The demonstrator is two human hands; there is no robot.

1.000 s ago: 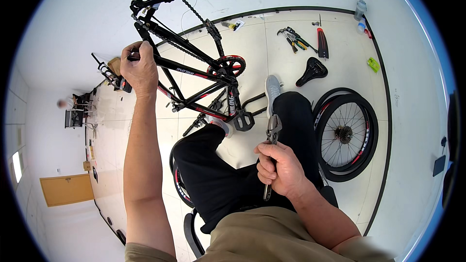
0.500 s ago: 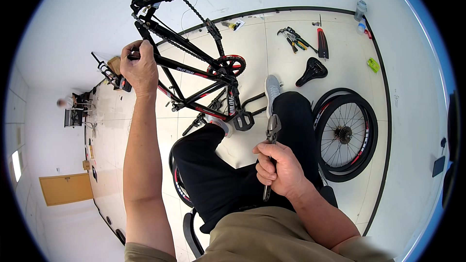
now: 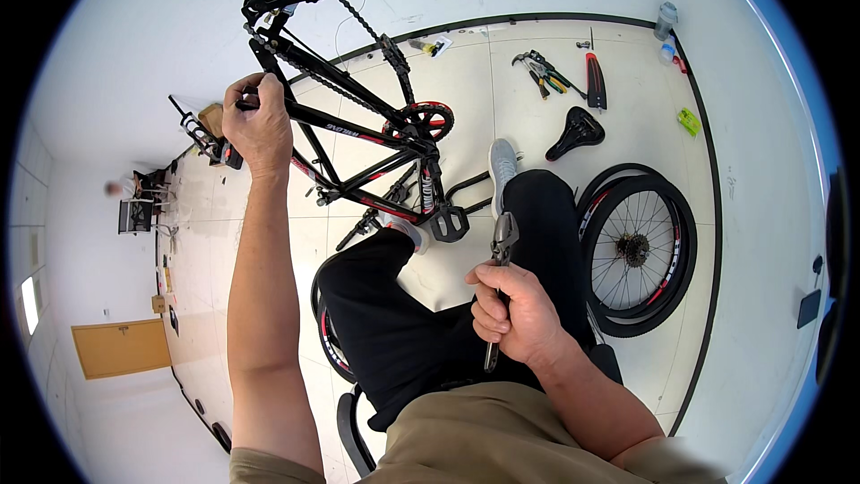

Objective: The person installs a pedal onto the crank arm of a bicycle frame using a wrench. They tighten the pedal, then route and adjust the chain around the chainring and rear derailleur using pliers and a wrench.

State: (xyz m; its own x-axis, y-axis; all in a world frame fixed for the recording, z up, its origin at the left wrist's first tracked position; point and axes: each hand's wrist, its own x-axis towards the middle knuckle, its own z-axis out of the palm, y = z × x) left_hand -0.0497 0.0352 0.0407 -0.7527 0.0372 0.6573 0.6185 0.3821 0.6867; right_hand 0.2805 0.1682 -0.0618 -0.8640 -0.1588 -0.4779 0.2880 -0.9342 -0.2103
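A black bicycle frame (image 3: 331, 121) with red and white markings stands tilted before me at the upper left, its chain and red-black chainring (image 3: 432, 121) attached. My left hand (image 3: 258, 125) reaches far out and is closed round a black end part of the frame; the fingertips partly hide what they grip. Close to my lap, my right hand (image 3: 520, 309) is wrapped round the handle of a grey metal wrench (image 3: 504, 237), held upright with its head above the fist. That wrench touches nothing else. A black pedal (image 3: 450, 224) sits at the frame's near end.
Two wheels (image 3: 638, 251) lie stacked at the right. Beyond them are a black saddle (image 3: 575, 133), a red-black mudguard (image 3: 595, 81) and several hand tools (image 3: 546, 72). A bottle (image 3: 665, 20) stands by the wall. Another wheel (image 3: 331, 332) lies beside my left leg.
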